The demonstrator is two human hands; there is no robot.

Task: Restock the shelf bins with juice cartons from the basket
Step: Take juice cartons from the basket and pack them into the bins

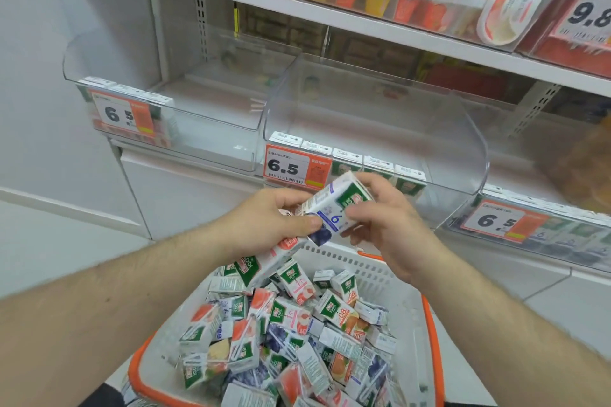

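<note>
Your left hand [264, 225] and right hand [383, 225] grasp one grape carton [334, 208], fingers curled, above the basket [406, 307], near the middle bin [373, 122].

cartons [291, 334] in basket [410, 307], bins [373, 129] on shelf behind

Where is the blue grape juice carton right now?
Mid-frame in the head view, the grape carton is held by both hands, left hand and right hand, above the basket.
</note>
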